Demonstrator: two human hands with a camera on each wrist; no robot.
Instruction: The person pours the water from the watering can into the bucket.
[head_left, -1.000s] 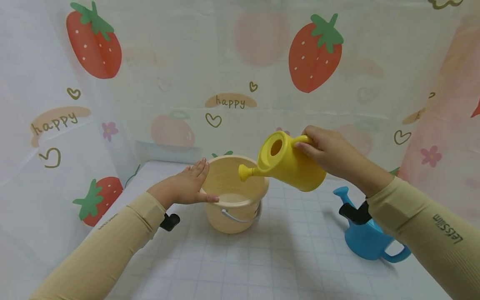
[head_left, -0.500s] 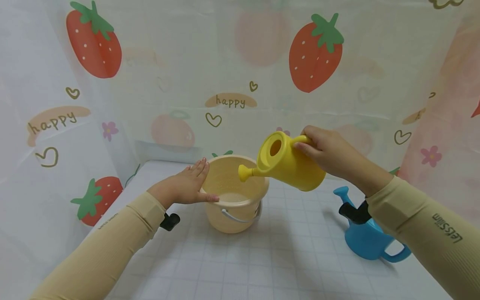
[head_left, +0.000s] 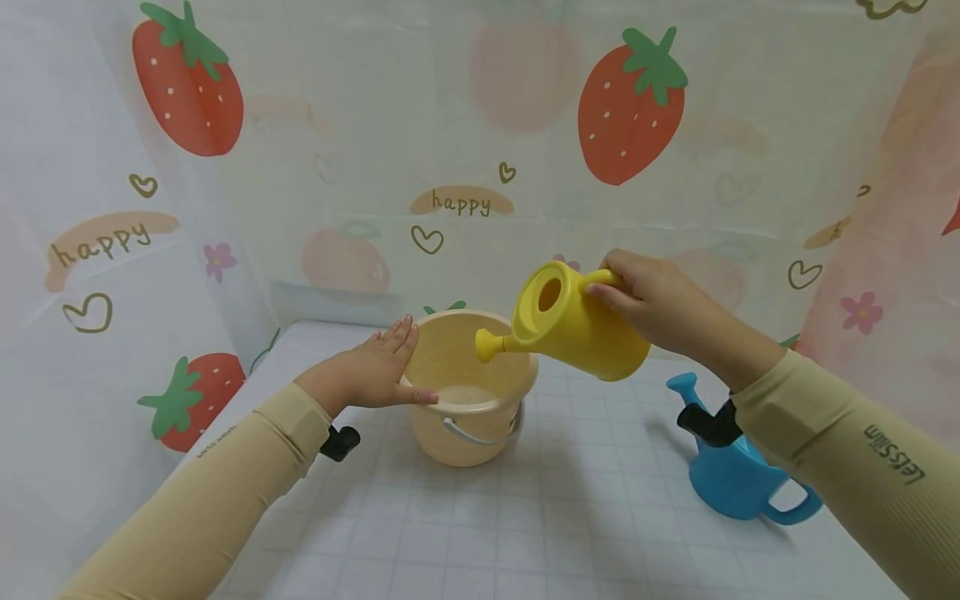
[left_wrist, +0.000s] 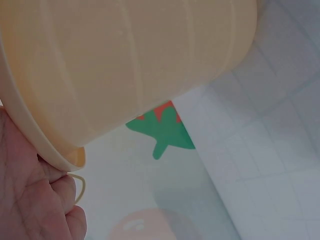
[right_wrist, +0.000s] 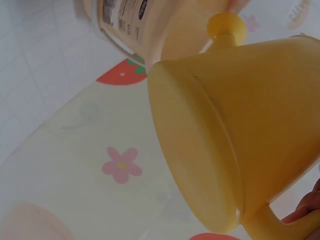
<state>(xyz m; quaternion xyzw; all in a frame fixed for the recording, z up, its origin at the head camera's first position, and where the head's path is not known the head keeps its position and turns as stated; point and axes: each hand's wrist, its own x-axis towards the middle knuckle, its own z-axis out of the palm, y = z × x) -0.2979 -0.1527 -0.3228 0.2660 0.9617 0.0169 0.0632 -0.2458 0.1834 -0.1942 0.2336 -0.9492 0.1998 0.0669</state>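
My right hand (head_left: 648, 296) grips the handle of a yellow watering can (head_left: 592, 333), also large in the right wrist view. The can is tilted left in the air, its spout head (head_left: 489, 345) over the opening of a cream bucket (head_left: 468, 437). Whether any water leaves the spout, I cannot tell. With straight, spread fingers, my left hand (head_left: 363, 375) rests on the bucket's left rim, its thumb lying along the front edge. In the left wrist view, the palm (left_wrist: 25, 185) lies against the rim, beside the bucket's ribbed wall (left_wrist: 135, 55).
A blue watering can (head_left: 738, 479) stands at the right on the checked white tabletop (head_left: 480, 533), partly behind my right sleeve. Strawberry-printed cloth (head_left: 360, 150) hangs behind and at both sides. The bucket's pale handle (head_left: 476, 435) hangs down at its front.
The yellow watering can has shifted very slightly left, still tilted. My left hand and the bucket stay put. The printed cloth at the left has swayed a little leftward.
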